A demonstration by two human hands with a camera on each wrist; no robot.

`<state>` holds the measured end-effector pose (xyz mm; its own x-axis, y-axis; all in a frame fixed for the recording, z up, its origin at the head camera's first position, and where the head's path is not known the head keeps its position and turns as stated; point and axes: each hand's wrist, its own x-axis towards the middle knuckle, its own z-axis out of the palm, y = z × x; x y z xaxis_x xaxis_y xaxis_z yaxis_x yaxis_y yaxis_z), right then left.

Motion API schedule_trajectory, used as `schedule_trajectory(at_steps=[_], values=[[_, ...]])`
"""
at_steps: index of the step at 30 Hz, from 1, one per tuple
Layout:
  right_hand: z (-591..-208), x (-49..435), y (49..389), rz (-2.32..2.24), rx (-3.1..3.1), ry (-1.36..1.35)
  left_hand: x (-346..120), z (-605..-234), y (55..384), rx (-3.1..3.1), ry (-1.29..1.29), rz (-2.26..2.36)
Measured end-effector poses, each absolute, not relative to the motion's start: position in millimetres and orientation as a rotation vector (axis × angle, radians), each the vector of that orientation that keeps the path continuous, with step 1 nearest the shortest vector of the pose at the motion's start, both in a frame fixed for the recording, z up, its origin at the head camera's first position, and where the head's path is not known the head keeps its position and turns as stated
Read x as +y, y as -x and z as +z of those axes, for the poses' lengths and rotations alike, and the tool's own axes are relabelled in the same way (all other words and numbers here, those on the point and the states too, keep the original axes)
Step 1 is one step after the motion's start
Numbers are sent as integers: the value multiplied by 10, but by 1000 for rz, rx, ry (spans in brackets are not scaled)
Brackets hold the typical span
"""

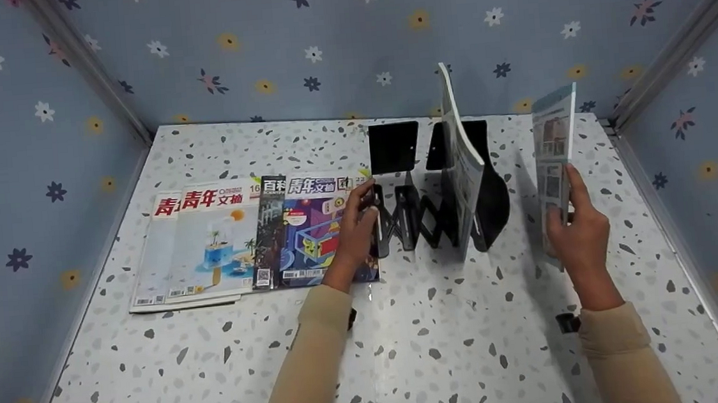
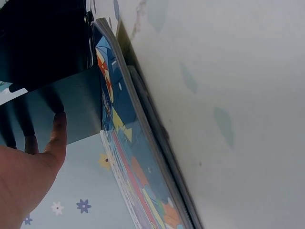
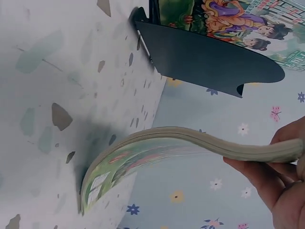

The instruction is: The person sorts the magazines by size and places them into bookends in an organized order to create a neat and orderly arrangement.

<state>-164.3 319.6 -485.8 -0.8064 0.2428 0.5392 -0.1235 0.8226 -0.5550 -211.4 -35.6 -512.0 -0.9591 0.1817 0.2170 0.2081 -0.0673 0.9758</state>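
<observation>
On the right, my right hand [image 1: 581, 235] grips a magazine [image 1: 553, 148] by its edge, thumb on one face and fingers on the other. The right wrist view shows this magazine [image 3: 181, 136] bending, its lower end at the tabletop. My left hand [image 1: 356, 230] touches the left end of a black expandable book rack [image 1: 406, 217]; in the left wrist view its fingertips press the outer face of the end panel [image 2: 76, 107]. Another magazine [image 1: 463, 155] stands upright in the rack near its right end panel [image 1: 493, 197].
Several magazines lie flat and overlapping left of the rack, among them a white one [image 1: 208, 239], a dark one [image 1: 268, 247] and a purple-blue one [image 1: 310, 231] close to my left hand. Flower-patterned walls [image 1: 347, 55] enclose the speckled white table [image 1: 447, 348] at the back and sides.
</observation>
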Motion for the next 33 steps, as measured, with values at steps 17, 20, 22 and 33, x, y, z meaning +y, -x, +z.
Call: schedule_trajectory(at_steps=[17, 20, 22, 33], values=[[-4663, 2904, 1690, 764, -2007, 13, -378, -5108, 2123, -2154, 448, -2219], [-4634, 2833, 1699, 757, -1934, 4, -377, -5100, 2111, -2168, 443, -2216], [-4617, 2787, 1713, 747, -1884, 8, -377, -5087, 2100, -2183, 444, -2209], [-4541, 2504, 1811, 786, -1603, -58, -378, -5225, 2182, -2188, 423, -2219]])
